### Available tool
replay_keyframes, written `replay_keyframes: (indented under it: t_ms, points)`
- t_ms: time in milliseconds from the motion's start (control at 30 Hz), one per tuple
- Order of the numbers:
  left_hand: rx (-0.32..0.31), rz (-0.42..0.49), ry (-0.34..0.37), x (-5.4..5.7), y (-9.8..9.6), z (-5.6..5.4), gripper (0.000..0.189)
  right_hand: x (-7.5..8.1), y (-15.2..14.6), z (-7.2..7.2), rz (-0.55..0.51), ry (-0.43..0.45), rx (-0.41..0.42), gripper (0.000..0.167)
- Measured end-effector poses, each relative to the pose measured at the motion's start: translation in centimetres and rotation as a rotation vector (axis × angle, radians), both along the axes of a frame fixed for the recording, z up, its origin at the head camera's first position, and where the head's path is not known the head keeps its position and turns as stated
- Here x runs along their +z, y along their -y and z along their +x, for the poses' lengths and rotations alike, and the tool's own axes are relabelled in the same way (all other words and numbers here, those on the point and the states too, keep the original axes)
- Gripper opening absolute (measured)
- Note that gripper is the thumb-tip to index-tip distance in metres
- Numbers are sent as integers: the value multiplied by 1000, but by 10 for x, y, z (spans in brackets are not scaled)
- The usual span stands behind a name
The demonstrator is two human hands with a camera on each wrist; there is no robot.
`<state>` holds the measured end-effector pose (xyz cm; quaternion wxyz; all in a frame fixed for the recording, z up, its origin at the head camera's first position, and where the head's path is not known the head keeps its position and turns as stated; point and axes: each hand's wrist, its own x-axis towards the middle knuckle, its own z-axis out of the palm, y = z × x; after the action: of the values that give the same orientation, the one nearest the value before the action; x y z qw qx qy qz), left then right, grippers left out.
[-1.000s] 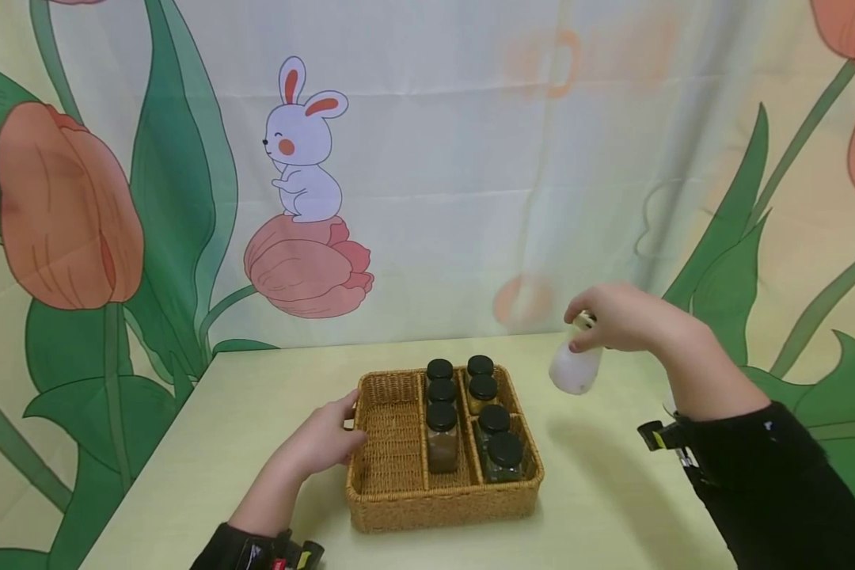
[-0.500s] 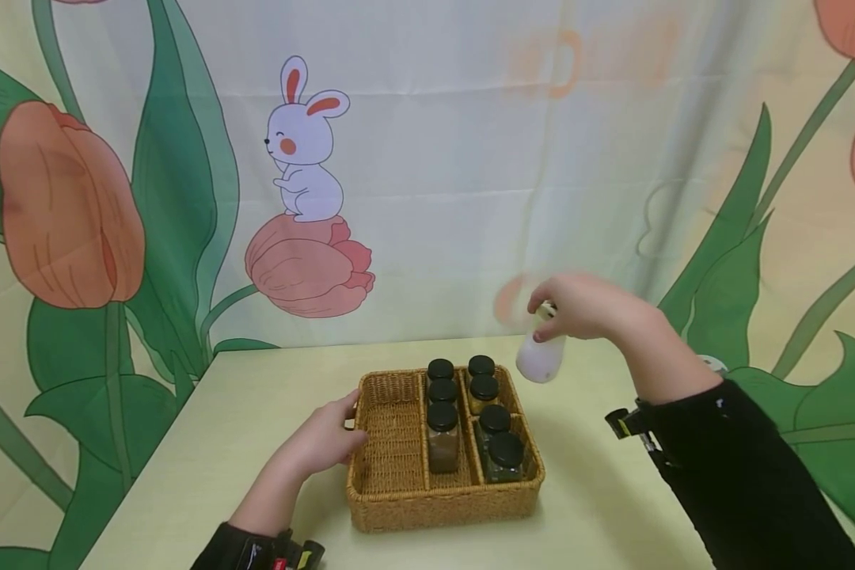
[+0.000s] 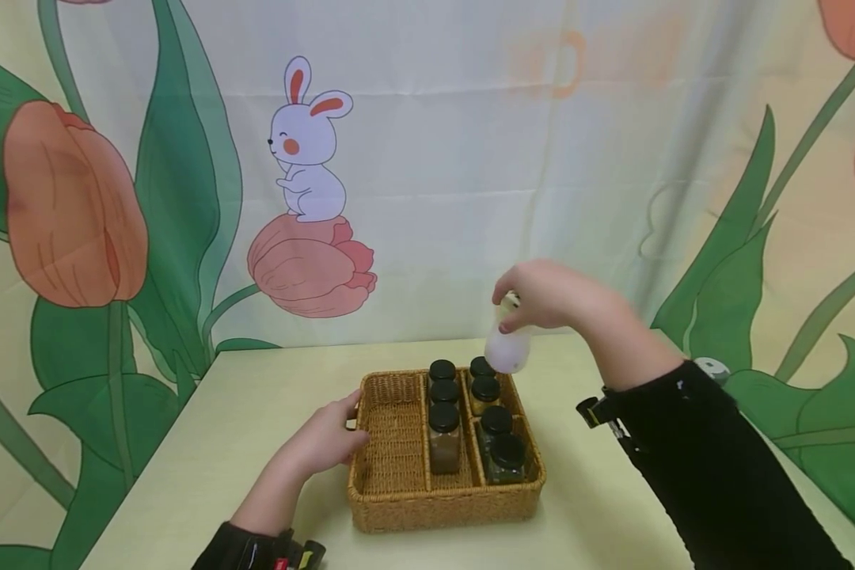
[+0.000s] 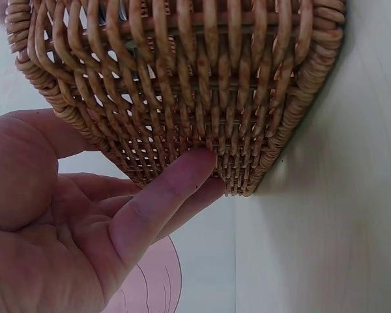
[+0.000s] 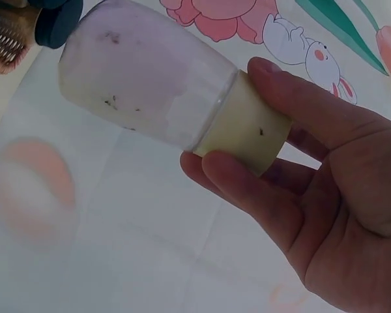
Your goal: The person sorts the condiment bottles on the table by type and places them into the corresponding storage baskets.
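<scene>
My right hand (image 3: 552, 297) holds a whitish, cloudy bottle by its cream cap (image 5: 244, 124), thumb and fingers around the cap. The bottle (image 3: 507, 348) hangs slightly tilted over the back right corner of a wicker basket (image 3: 445, 514), overlapping a black jar lid there. My left hand (image 3: 328, 435) grips the basket's left wall, thumb over the rim; in the left wrist view its fingers (image 4: 163, 202) lie against the outer weave. Three black-lidded jars (image 3: 444, 447) stand in a row in the middle compartment. Several more black-lidded jars (image 3: 506, 459) fill the right-hand compartments.
The basket's left compartment (image 3: 395, 443) shows its woven bottom. A pale table (image 3: 242, 412) lies around the basket, with a printed curtain (image 3: 442, 198) of tulips and a rabbit behind it. A white round object (image 3: 712, 368) shows beyond the right sleeve.
My right hand has carried the bottle leftward, from beside the basket to over its back right corner, and slightly up in view. My left hand and the basket have stayed put.
</scene>
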<state>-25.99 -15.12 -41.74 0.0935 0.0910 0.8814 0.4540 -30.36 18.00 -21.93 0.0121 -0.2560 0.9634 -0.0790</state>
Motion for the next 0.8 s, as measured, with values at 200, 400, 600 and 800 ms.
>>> replay_keyframes:
  t_ms: [200,400,600,800]
  points:
    - [3,-6,3,-1,0,0,79,0,15,-5,-29,1,22,37]
    - [-1,1,10,0,-1,-1,79,2,32,-5,-55,-6,47,38]
    - [-1,-6,9,0,-1,-2,79,3,52,-5,-51,4,64,39]
    - [1,-7,9,1,-1,0,79,-4,73,-11,-18,-12,105,39]
